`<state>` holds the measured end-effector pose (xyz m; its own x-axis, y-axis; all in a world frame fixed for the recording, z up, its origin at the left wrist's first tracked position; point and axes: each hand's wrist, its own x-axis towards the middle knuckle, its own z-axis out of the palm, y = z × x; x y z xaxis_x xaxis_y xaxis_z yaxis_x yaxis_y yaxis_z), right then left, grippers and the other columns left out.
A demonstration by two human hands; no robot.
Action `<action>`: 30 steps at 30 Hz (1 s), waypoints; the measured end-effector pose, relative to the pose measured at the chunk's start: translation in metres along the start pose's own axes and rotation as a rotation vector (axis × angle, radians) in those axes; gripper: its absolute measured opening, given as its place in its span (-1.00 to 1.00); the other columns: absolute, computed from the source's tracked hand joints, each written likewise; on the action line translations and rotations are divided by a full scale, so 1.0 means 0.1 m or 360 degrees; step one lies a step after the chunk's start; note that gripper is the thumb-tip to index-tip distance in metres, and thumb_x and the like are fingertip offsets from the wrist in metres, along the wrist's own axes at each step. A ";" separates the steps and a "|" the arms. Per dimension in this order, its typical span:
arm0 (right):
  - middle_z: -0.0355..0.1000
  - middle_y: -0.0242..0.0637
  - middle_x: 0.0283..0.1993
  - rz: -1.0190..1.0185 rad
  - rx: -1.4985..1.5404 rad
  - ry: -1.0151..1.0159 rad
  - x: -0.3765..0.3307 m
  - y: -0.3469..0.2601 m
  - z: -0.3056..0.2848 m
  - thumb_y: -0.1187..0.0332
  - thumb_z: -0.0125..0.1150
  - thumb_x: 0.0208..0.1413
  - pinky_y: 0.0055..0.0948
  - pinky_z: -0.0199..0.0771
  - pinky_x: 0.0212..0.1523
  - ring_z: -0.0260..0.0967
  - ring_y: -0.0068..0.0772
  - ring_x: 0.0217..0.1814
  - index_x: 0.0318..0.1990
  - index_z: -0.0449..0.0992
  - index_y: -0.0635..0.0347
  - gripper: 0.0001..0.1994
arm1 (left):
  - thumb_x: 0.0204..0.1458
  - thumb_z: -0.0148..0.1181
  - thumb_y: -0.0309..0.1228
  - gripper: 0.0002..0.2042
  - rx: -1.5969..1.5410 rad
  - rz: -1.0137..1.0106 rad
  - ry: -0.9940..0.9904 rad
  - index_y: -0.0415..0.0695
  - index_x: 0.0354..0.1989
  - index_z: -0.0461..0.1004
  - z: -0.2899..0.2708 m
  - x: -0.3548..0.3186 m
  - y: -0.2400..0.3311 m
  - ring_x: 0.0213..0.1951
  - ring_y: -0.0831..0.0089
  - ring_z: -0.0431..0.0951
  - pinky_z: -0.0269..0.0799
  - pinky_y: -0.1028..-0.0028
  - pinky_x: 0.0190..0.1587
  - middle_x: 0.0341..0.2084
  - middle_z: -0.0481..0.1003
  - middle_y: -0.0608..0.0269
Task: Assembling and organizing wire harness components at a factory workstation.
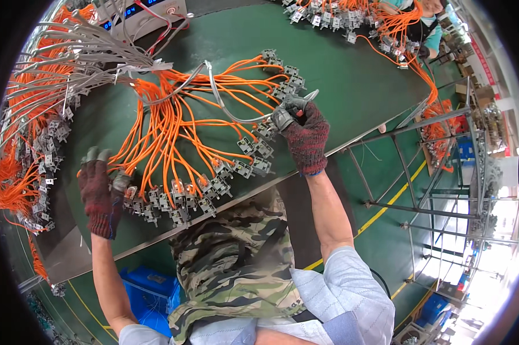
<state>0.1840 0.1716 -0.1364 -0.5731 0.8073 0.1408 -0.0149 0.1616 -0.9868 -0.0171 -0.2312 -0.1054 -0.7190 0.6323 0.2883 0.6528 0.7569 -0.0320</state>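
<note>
A fan of orange wires [173, 123] ending in small grey connector blocks [213, 184] lies spread on the green table [340, 80]. My left hand [100, 192], in a dark red knit glove, rests at the left end of the connector row, fingers touching one block. My right hand [302, 135], gloved the same way, is closed on a grey cable [225, 109] and its metal-tipped end near the connectors at the right of the fan. The grey cable curves back toward a bundle of grey leads [70, 57].
A tester with a blue digital display [139, 11] stands at the back. More orange harnesses [24, 149] pile at the left and far right, where another person's hands [412, 29] work. A metal frame [432, 172] and blue crate [147, 290] sit below the table edge.
</note>
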 end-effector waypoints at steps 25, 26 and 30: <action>0.62 -0.38 -0.18 -0.0205 -0.0024 0.0168 -0.53 0.28 -0.10 0.36 0.50 0.24 -0.55 0.59 -0.21 0.53 -0.64 -0.22 0.01 0.62 0.25 -0.73 | 0.35 0.21 -0.10 -0.47 -0.0227 -0.0400 0.0005 -0.12 0.39 0.44 0.10 0.23 -0.67 0.37 0.03 0.46 0.34 0.21 0.41 0.36 0.45 -0.01; 0.62 -0.37 -0.20 -0.0208 -0.0058 0.0182 -0.53 0.28 -0.10 0.38 0.51 0.23 -0.51 0.60 -0.18 0.52 -0.63 -0.22 -0.03 0.63 0.25 -0.75 | 0.35 0.20 -0.09 -0.47 -0.0105 -0.0390 0.0031 -0.11 0.39 0.45 0.10 0.23 -0.66 0.37 0.01 0.45 0.35 0.20 0.40 0.36 0.44 -0.02; 0.62 -0.33 -0.25 -0.0221 -0.0217 0.0194 -0.51 0.23 -0.14 0.42 0.51 0.19 -0.45 0.63 -0.12 0.51 -0.60 -0.22 -0.12 0.63 0.27 -0.80 | 0.34 0.20 -0.07 -0.46 0.0252 -0.0372 0.0100 -0.11 0.38 0.44 0.07 0.23 -0.69 0.38 -0.04 0.43 0.36 0.19 0.39 0.37 0.42 -0.08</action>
<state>0.2241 0.1420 -0.1651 -0.4700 0.8332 0.2915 0.0290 0.3446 -0.9383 -0.0804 -0.2677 -0.1038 -0.8261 0.4300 0.3642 0.4223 0.9003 -0.1052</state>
